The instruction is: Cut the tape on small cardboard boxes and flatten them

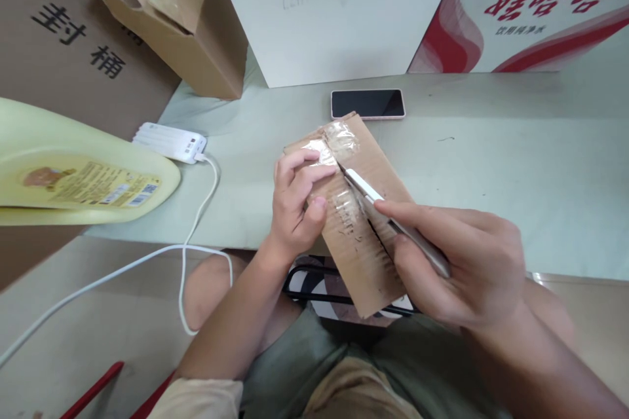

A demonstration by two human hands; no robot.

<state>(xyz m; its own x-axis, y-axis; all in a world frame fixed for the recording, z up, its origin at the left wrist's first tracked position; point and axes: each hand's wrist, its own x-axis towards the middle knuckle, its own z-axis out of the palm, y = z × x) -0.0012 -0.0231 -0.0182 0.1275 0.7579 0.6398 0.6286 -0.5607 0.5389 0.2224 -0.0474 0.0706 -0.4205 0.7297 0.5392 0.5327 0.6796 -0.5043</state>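
A brown cardboard box (354, 255) sticks out over the table's front edge, with clear tape along its top seam. My left hand (299, 203) holds the box at its left side, fingers bent over the tape and thumb on the cardboard. In my right hand (462, 262) is a utility knife (366, 190) with a white and grey body, its fingers closed round the handle. The knife's tip meets the taped seam close to my left fingertips. Nearer to me, a dark slit shows along the seam, partly hidden by my right hand.
Beyond the box lies a phone (368, 104). A white power bank (171, 142) with a trailing cable (199, 209) and a yellow bottle (83, 170) are at left. An opened carton (211, 46), a white box (339, 13) and a red-and-white carton (531, 33) line the back.
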